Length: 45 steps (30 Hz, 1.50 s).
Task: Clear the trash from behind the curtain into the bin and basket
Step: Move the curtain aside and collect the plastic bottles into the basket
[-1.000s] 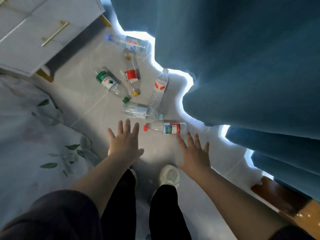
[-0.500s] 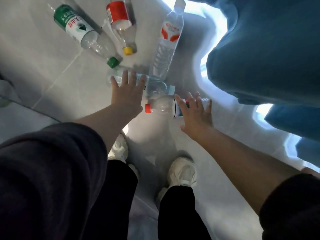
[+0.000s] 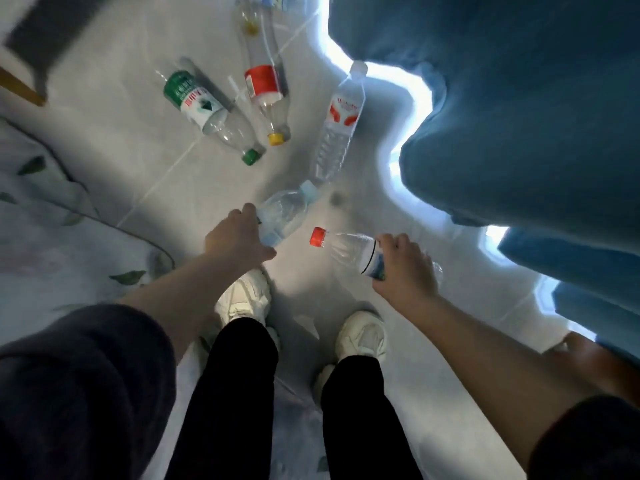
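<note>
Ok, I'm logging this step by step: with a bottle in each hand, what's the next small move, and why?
Probably raise both and turn to look for the bin. The left hand grips the blue-capped bottle and the right hand grips the red-capped bottle, so neither can take the green-capped bottle. No bin or basket is in view.

The left hand [image 3: 239, 237] is gripping the blue-cap bottle [image 3: 285, 212] by its base, well left of the curtain [image 3: 519, 116]. The right hand [image 3: 405, 271] is holding the red-cap bottle [image 3: 344, 245] round its label, nearer the curtain, cap pointing away from it. The white-cap bottle [image 3: 341, 123] is lying just beside the curtain's edge; the yellow-cap bottle [image 3: 265, 88] and green-cap bottle [image 3: 197, 102] are lying farther left of it on the floor [image 3: 104, 140].
</note>
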Available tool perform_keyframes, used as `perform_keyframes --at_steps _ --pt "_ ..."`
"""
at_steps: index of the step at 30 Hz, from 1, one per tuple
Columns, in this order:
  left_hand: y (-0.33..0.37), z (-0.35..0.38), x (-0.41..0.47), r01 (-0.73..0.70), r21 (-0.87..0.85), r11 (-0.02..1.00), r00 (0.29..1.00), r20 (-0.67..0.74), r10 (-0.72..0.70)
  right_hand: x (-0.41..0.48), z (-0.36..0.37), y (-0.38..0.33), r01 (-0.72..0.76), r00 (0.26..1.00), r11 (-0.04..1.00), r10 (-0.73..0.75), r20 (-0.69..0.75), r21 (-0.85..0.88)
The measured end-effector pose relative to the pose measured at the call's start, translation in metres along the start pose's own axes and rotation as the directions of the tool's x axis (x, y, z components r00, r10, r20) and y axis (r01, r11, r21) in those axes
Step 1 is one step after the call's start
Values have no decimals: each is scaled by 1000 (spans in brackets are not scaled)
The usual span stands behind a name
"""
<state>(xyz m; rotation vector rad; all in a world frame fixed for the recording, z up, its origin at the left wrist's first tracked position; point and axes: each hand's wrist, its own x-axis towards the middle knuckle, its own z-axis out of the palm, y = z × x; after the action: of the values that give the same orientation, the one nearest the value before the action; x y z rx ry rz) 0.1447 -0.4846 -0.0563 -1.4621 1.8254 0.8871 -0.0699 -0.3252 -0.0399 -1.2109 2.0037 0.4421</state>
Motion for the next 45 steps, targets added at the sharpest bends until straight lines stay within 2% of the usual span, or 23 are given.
perform_keyframes --at_steps 4,8,13,15,19,25,31,37,39,45 --pt "9 -99 -88 24 -216 976 999 -38 -33 -74 -104 -18 -26 998 999 29 -62 48" --pt "37 -209 -203 -50 -365 930 989 -145 -4 -164 -233 -54 41 971 978 10 -241 207" --pt "65 -323 -354 -239 -459 855 948 -300 104 -308 -364 -89 161 869 856 114 -482 492" --pt "71 -355 -408 -350 -446 824 908 -377 182 -365 -397 -97 237 804 779 178 -568 580" --pt "85 -395 -500 -573 -436 694 798 -491 350 -460 -440 -103 350 707 661 278 -650 663" --pt "117 -405 -590 -703 -415 578 694 -582 425 -544 -464 -90 496 563 534 402 -722 685" --pt "178 -367 -663 -808 -392 439 586 -611 532 -626 -448 -34 608 455 431 499 -738 666" --pt "255 -315 -723 -870 -365 330 491 -589 642 -707 -423 44 652 333 408 603 -725 639" --pt "278 -299 -739 -885 -357 299 461 -579 673 -729 -410 66 664 316 380 639 -702 644" --pt "328 -245 -778 -909 -342 240 392 -499 773 -783 -363 125 656 205 371 751 -628 658"
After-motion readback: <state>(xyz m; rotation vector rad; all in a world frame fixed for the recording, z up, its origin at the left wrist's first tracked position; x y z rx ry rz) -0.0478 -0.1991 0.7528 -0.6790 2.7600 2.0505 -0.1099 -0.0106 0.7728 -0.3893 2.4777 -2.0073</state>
